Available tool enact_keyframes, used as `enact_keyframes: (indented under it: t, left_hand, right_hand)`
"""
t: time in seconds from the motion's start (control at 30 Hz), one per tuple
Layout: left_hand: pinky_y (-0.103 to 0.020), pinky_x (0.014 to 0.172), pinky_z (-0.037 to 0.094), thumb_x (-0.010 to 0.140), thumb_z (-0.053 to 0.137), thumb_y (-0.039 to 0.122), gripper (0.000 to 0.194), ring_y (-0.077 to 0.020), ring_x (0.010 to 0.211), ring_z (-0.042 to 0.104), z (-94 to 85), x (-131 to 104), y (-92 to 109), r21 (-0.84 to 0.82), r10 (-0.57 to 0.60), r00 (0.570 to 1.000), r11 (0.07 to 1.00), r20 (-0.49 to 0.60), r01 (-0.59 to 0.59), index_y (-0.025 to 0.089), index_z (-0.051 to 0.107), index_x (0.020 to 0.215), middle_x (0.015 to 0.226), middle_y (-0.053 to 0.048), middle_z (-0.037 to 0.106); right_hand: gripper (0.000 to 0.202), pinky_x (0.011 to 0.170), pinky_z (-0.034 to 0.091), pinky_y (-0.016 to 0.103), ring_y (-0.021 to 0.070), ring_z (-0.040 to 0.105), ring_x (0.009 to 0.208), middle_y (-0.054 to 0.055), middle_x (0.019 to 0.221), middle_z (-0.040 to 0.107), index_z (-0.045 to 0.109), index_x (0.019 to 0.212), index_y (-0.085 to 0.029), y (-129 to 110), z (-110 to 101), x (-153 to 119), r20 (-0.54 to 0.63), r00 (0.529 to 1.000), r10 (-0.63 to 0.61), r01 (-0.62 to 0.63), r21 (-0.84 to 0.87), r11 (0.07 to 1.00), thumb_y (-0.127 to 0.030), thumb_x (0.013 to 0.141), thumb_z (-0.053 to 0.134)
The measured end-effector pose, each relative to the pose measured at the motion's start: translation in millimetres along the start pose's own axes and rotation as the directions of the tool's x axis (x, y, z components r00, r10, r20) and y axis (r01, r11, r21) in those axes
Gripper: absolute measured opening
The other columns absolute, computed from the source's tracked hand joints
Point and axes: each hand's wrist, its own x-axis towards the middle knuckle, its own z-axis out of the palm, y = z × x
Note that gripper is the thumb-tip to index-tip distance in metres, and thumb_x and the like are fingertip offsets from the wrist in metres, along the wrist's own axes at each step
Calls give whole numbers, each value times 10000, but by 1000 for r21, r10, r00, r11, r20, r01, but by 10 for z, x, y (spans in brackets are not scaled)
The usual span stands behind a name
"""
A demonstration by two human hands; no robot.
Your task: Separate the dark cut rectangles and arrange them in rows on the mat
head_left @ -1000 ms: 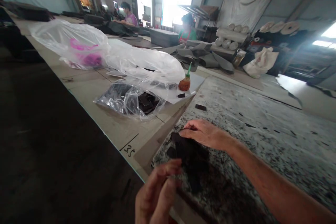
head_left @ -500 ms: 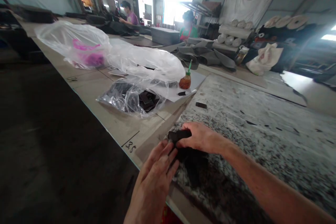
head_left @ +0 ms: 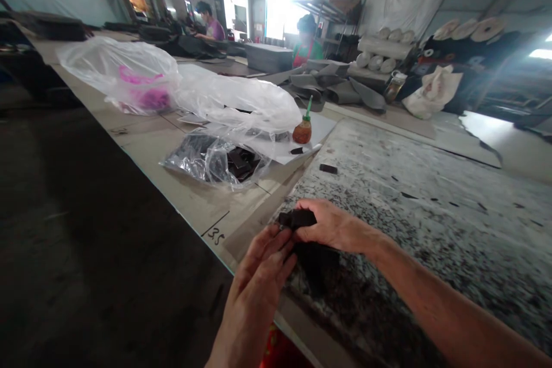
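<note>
Near the front edge of a speckled grey board (head_left: 388, 184), a small black piece (head_left: 304, 218) is gripped between the thumb and fingers of my right hand (head_left: 330, 226). My left hand (head_left: 264, 264) is right beside it, fingers bent and close together, their tips touching the near left end of the black piece. Whether the left fingers pinch any of it is hidden. More black material (head_left: 317, 267) lies on the board below my right hand. Farther up the board rests a small dark strip (head_left: 328, 169).
A clear bag of black pieces (head_left: 241, 162), a white plastic bag (head_left: 241, 98) and an orange-brown bottle with a green nozzle (head_left: 302, 129) stand on the table beyond. Two people (head_left: 307, 43) work farther back. The table's edge runs along the left.
The left fingers have drawn closer together and bent at the black piece. The piece has shifted slightly in my right hand's grip, and the view has moved a little.
</note>
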Motion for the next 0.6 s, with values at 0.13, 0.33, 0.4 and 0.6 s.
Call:
enact_keyframes:
  t: [0.13,0.33,0.4,0.6]
  left_hand:
    - [-409,990,409,841,522,289,280,-263,1157,520,23,-9,9,212,76,997,974,28,-80,227,564,1111,1216,-79,603]
    - [-377,892,454,895,454,286,174,-203,1027,579,-39,2,165,722,350,928,609,128,-329,288,549,1041,1095,-5,617]
    - [-393,929,398,863,514,257,151,-211,1031,549,-93,59,209,834,387,891,387,240,-393,276,588,994,1042,-8,623]
    - [-480,986,299,847,507,173,255,-266,1164,463,-133,271,233,829,128,820,-112,558,-547,251,610,1068,1176,-46,612]
  right_hand:
    - [185,552,333,230,134,473,653,-39,678,535,583,771,-175,46,-12,-2,-38,999,6,-3,94,996,-230,621,676]
    - [280,561,416,244,145,543,636,-13,717,596,579,864,-166,213,-104,-37,-40,996,80,-60,365,929,-305,640,675]
    - [340,625,466,271,163,588,690,13,785,628,562,903,-163,251,-137,-84,-41,995,95,-66,461,885,-350,643,673]
    - [447,733,503,303,188,630,824,52,963,649,524,1011,-176,331,-233,-254,-80,990,115,-56,527,848,-436,663,629]
